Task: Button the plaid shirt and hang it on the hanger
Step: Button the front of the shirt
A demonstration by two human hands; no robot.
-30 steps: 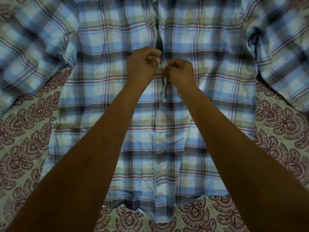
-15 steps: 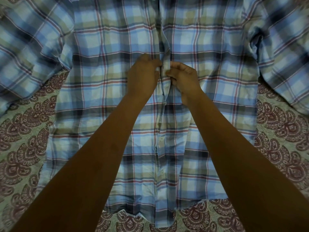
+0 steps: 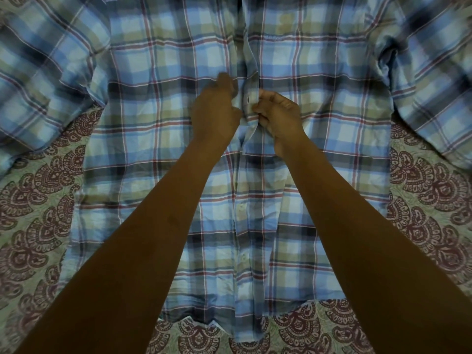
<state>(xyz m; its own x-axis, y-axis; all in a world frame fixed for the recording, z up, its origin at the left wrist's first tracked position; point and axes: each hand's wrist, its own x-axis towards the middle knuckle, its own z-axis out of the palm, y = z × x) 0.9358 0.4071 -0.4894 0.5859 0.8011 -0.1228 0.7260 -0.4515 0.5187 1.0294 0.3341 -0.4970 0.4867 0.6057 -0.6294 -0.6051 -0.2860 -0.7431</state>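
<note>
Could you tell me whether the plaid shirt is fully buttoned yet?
Not yet: the plaid shirt is spread flat, its placket still open above both hands, with an empty buttonhole showing between them.

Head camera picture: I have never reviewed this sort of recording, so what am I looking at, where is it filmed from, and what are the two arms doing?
There is no machine here. A person wears one wide-angle camera on the head, looking forward and down, so the two bare forearms enter from the bottom of the picture.

A plaid shirt in blue, green and red checks lies spread flat, front up, on a patterned bedspread with maroon motifs. Its sleeves spread toward the upper corners.

Both hands meet at the shirt's middle strip. The right hand pinches the edge that carries a buttonhole, which looks empty. The left hand is blurred at the opposite edge; its grip cannot be made out. Lower down, a button looks fastened. No hanger is in view.
</note>
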